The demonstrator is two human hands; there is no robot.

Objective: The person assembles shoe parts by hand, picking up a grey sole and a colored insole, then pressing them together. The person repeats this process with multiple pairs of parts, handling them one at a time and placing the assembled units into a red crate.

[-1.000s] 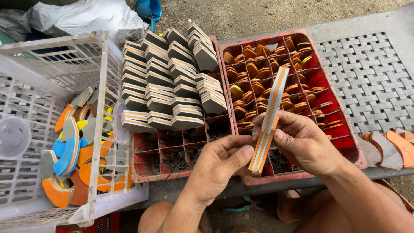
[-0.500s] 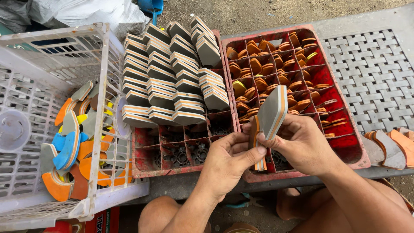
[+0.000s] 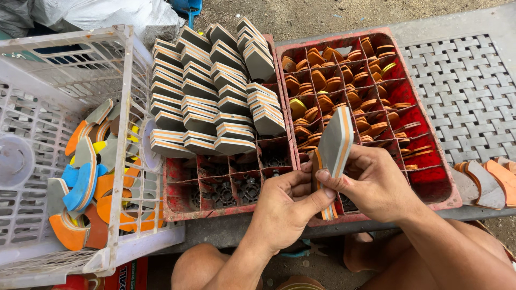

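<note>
**Both hands gripping layered foam pieces over the red crates**

I am looking down at my two hands meeting at lower centre of the frame. My right hand (image 3: 379,185) is pinching a grey foam piece (image 3: 336,140) with an orange stripe along its edge, holding it upright and slightly tilted. My left hand (image 3: 287,207) is closing its fingers around a second striped piece (image 3: 321,185), which is standing just beside the first and partly hiding behind my thumb. Both pieces are hovering over the front edge of the right red crate (image 3: 430,161), whose compartments are holding small orange cutouts (image 3: 322,80).

To the left, the other red crate (image 3: 226,188) is carrying rows of stacked grey-and-orange blocks (image 3: 215,91) in its upper part, with its front compartments showing dark bottoms. At far left, a white plastic basket (image 3: 129,107) is holding curved orange, blue and grey offcuts (image 3: 86,177). More curved pieces (image 3: 489,182) are lying at the right edge, beside a grey woven mat (image 3: 462,91).
</note>
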